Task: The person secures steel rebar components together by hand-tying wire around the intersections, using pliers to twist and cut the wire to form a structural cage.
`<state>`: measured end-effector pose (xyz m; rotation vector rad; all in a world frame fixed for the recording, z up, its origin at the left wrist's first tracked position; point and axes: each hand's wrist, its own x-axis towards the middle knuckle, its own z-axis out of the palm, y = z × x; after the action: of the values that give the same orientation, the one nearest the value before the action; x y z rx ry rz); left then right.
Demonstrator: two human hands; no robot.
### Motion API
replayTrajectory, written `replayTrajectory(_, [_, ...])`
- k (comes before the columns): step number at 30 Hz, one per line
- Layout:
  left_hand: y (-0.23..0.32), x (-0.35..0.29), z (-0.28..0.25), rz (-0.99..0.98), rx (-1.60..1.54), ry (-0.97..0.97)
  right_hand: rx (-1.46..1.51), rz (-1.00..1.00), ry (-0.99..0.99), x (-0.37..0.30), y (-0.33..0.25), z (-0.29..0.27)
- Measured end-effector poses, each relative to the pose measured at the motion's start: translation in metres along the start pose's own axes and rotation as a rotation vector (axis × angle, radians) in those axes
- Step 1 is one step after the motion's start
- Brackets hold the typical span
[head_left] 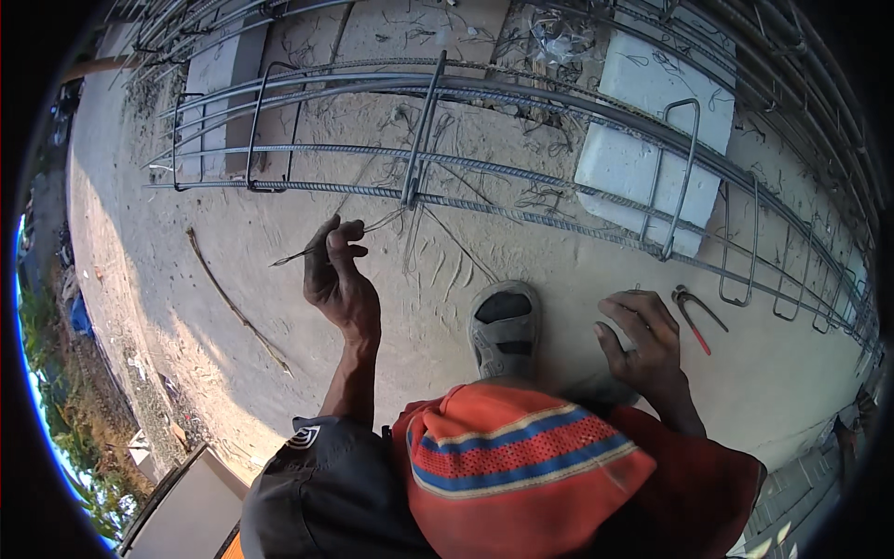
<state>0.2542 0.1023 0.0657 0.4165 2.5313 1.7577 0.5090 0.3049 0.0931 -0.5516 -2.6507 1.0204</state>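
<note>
My left hand [343, 279] is closed, its thumb and fingers pinching a thin tie wire [382, 223]. One end of the wire sticks out to the left of the fingers; the other runs right to a stirrup [424, 130] on the rebar cage [521, 172]. Below that joint, more thin wire strands hang down. My right hand [647, 343] is off the cage, low on the right, with fingers bent and thumb apart; nothing clear shows in it. To its right, pincers [696, 333] with a red handle lie on the ground.
A white block [633, 88] sits under the cage at right, a pale block [223, 74] at left. More bars [819, 121] stand beyond. Loose wire bits litter the ground behind the cage. A stick [224, 298] lies at left; my sandalled foot [504, 331] is between my hands.
</note>
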Motion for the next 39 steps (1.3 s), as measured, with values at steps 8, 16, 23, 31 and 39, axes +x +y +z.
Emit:
replayTrajectory(8, [-0.050, 0.026, -0.057, -0.461, -0.398, 0.232, 0.027, 0.270, -0.291, -0.009, -0.012, -0.032])
replayTrajectory(16, [-0.055, 0.015, -0.070, -0.139, -0.131, 0.195, 0.062, 0.428, -0.307, -0.028, 0.011, -0.041])
replayTrajectory(23, [-0.041, -0.010, -0.093, -0.354, -0.136, 0.335, 0.076, 0.384, -0.430, -0.021, 0.014, -0.019])
replayTrajectory(31, [0.003, -0.083, 0.011, -0.426, -0.484, -0.355, 0.024, -0.158, -0.087, 0.003, 0.003, -0.012])
replayTrajectory(39, [0.061, -0.097, 0.113, -0.430, -0.845, -0.737, 0.298, 0.245, -0.240, -0.045, 0.020, -0.028])
